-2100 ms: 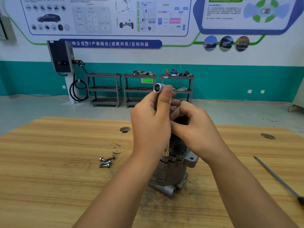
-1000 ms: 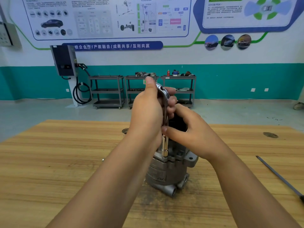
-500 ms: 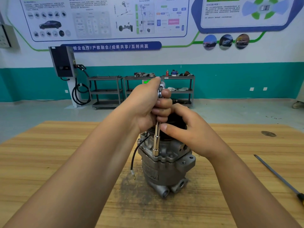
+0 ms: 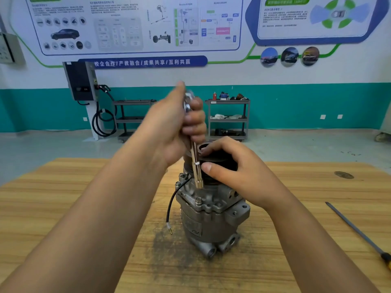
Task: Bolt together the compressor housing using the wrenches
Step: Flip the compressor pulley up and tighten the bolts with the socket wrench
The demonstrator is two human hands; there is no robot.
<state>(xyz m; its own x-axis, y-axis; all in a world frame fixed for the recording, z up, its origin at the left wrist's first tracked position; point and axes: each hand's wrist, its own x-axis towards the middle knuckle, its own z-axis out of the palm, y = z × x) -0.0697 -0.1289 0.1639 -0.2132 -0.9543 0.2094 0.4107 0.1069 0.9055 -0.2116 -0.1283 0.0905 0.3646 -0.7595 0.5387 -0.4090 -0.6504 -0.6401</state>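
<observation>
Poster panels in white, blue and green (image 4: 137,24) span the far wall above a teal band. Below them a pale, striped wooden table (image 4: 53,197) fills the lower half of the view. Two dark metal shelving carts (image 4: 228,119) stand against the wall, and a dark grey wall-mounted charger box with a coiled black cable (image 4: 81,81) is to their left.

The grey cast-metal compressor housing (image 4: 203,227) stands upright at the middle of the table on a dark smudge, port bosses at its base facing the camera. A black round pulley (image 4: 222,159) sits on top of it.

The right hand (image 4: 237,176) clasps that pulley, fingers over the top edge and thumb against its side, just beside the tool shaft. The left hand (image 4: 171,132) is raised above the housing, fingers wrapped round the upper part of a long chrome socket wrench (image 4: 195,163), thumb pointing up; it is motion-blurred. The wrench hangs nearly upright, and its lower end reaches the upper flange of the housing; whether it sits on a bolt cannot be told.

A slim grey screwdriver with a black and yellow handle (image 4: 355,227) lies at the table's right edge, well apart. A thin black wire (image 4: 172,199) droops from the housing's left side, its tip above the wood. One silver bolt head (image 4: 198,200) shows on the front flange.
</observation>
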